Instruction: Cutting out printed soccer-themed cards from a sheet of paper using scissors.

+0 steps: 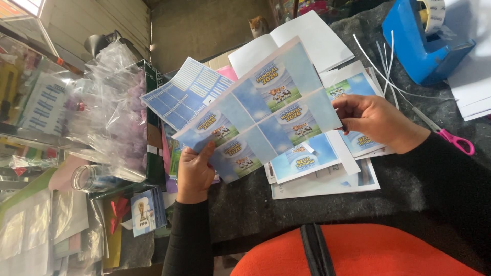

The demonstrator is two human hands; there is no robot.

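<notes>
Both hands held a printed sheet [261, 110] of blue-green panels up over the dark table [255, 204], above a stack of similar prints [312, 163]. L hand [194, 174] pinched the lower-left edge w/ thumb on top; R hand [376, 122] pinched the right edge. Best to keep the sheet taut & flat, grip at margins only, w/o creasing panels. Pink-handled scissors [445, 135] lay near R wrist.

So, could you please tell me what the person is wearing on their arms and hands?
Both arms are covered by long black sleeves reaching the wrists. The left hand and right hand are bare, with no gloves; no rings or watch can be seen from this view.
</notes>
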